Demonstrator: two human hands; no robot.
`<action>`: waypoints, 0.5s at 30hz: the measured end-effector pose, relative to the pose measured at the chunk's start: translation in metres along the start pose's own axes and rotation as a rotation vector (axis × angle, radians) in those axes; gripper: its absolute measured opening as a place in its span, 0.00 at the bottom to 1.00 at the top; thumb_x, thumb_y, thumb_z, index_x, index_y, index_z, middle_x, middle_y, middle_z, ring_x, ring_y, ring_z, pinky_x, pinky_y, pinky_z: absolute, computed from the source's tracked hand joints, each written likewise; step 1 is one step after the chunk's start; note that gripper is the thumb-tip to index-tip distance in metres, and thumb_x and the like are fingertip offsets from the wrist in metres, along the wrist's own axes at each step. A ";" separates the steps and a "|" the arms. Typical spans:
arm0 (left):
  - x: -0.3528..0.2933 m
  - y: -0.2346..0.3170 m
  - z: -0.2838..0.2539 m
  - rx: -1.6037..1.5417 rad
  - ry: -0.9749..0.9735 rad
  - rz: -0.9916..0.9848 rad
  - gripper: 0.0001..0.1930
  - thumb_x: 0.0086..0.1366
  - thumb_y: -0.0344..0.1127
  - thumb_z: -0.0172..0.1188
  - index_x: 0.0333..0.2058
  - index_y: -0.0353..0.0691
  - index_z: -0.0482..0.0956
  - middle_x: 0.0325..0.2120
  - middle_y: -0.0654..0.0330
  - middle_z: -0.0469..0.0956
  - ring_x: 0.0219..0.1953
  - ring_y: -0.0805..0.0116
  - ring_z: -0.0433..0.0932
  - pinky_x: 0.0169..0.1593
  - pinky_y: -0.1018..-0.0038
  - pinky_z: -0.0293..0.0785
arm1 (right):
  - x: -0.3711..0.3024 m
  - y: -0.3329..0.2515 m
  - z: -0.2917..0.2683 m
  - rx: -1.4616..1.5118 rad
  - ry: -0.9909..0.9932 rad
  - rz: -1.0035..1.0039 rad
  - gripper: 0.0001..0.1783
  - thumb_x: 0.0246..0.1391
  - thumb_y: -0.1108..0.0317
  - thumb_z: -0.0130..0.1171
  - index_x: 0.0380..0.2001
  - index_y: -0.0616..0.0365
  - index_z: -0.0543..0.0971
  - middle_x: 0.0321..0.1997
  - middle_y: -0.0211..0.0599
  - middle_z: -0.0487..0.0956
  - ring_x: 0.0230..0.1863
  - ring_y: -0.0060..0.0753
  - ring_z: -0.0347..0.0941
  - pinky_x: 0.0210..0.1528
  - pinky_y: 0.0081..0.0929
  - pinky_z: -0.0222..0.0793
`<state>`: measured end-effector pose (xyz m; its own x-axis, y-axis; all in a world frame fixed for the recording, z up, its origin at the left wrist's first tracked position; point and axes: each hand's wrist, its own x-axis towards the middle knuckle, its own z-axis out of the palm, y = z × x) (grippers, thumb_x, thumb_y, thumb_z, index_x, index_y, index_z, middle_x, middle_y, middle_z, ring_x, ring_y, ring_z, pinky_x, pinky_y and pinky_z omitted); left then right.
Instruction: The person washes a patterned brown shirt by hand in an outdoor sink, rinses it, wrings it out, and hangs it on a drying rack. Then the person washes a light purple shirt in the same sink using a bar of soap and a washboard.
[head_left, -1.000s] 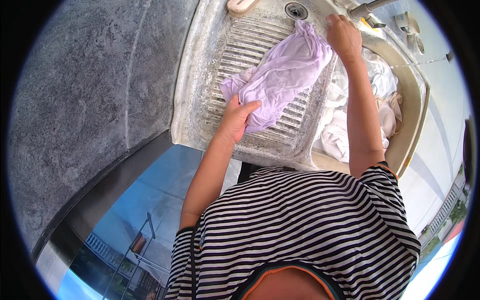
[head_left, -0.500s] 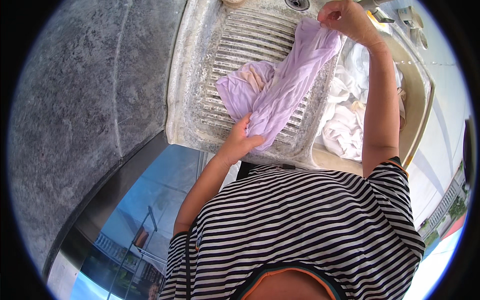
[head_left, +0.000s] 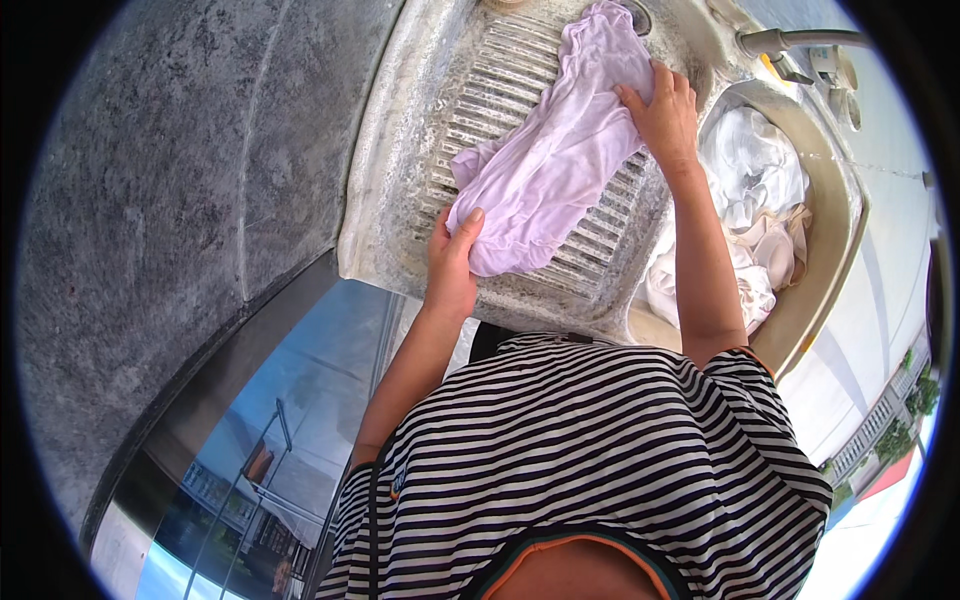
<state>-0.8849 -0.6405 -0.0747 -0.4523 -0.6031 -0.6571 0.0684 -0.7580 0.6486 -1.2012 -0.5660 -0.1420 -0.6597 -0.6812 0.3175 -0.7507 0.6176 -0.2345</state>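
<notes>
A wet, wrinkled lavender cloth (head_left: 560, 150) lies lengthwise over the ribbed washboard (head_left: 490, 90) of a stone wash sink. Its far end reaches toward the drain. My left hand (head_left: 453, 262) holds the near left corner, with the thumb on top and the fingers at the side, partly hidden. At the cloth's right edge, farther up, my right hand (head_left: 667, 118) has its thumb and bent fingers closed on the fabric.
Right of the washboard, a basin (head_left: 850, 215) holds white and beige laundry (head_left: 755, 165). A faucet (head_left: 775, 42) reaches over the basin's far end. Cups (head_left: 840, 75) stand beyond it. A dark grey stone counter (head_left: 180, 170) borders the sink on the left.
The cloth has gone from a bunched, twisted strip to a wider, flatter spread. My right hand has come down and left from its far end; my left hand has shifted slightly left and up.
</notes>
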 end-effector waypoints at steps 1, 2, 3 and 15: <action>-0.001 0.001 -0.003 -0.088 -0.014 -0.007 0.25 0.66 0.36 0.62 0.57 0.29 0.69 0.52 0.51 0.75 0.54 0.64 0.75 0.58 0.68 0.71 | -0.012 -0.001 -0.003 -0.017 -0.020 0.021 0.26 0.52 0.54 0.67 0.50 0.58 0.78 0.49 0.51 0.77 0.40 0.54 0.78 0.44 0.39 0.76; -0.002 0.003 -0.009 -0.175 -0.029 -0.015 0.25 0.66 0.35 0.61 0.58 0.29 0.69 0.52 0.51 0.75 0.54 0.64 0.76 0.59 0.67 0.71 | -0.021 0.003 -0.009 0.165 -0.096 0.153 0.24 0.51 0.53 0.68 0.44 0.61 0.80 0.46 0.50 0.79 0.40 0.51 0.79 0.43 0.40 0.76; -0.004 0.006 -0.014 -0.261 -0.046 -0.028 0.24 0.67 0.34 0.60 0.58 0.29 0.69 0.52 0.51 0.75 0.55 0.63 0.76 0.59 0.66 0.71 | -0.018 0.005 -0.024 0.181 -0.109 0.169 0.23 0.51 0.53 0.68 0.43 0.60 0.80 0.45 0.49 0.80 0.40 0.50 0.80 0.43 0.40 0.76; -0.037 -0.004 0.000 0.571 -0.162 0.152 0.17 0.70 0.42 0.61 0.44 0.32 0.74 0.37 0.62 0.77 0.40 0.77 0.72 0.47 0.77 0.70 | 0.015 -0.002 -0.038 0.049 -0.197 -0.288 0.17 0.53 0.64 0.64 0.48 0.42 0.82 0.47 0.31 0.79 0.49 0.42 0.77 0.45 0.39 0.77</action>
<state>-0.8686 -0.6156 -0.0528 -0.6072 -0.6145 -0.5037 -0.3247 -0.3867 0.8632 -1.2088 -0.5623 -0.1014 -0.4113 -0.8905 0.1948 -0.9047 0.3726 -0.2067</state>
